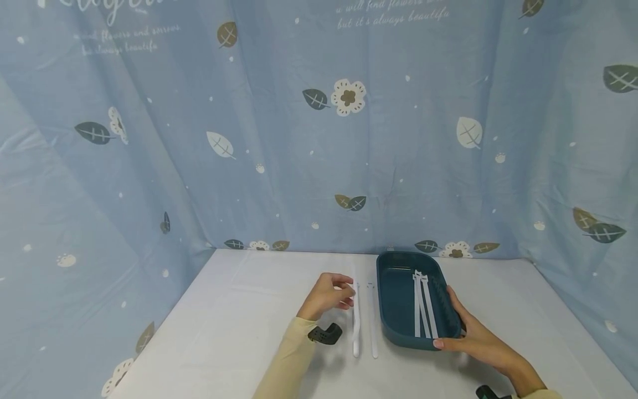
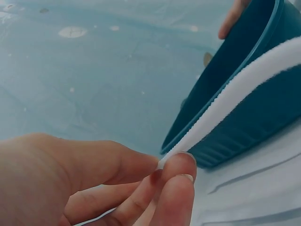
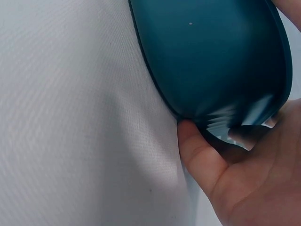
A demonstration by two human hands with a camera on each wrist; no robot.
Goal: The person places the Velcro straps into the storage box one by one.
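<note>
My left hand [image 1: 326, 296] pinches the upper end of a white hook-and-loop cable tie [image 1: 356, 330] between thumb and fingertips. In the left wrist view the fuzzy strap [image 2: 230, 96] curves away from the fingertips, in front of the blue-green bin. A second white cable tie [image 1: 373, 330] lies on the table between the held one and the bin. My right hand [image 1: 473, 335] grips the near right corner of the blue-green bin [image 1: 397, 302], thumb [image 3: 200, 155] along its near end. Several white cable ties [image 1: 422, 307] lie lengthwise inside, towards the bin's right side.
A white cloth covers the table [image 1: 239, 321]. Blue printed curtains [image 1: 279, 155] hang behind it and on both sides. A dark wrist device [image 1: 325, 334] sits on the left wrist, and another [image 1: 485, 392] is partly visible at the right wrist.
</note>
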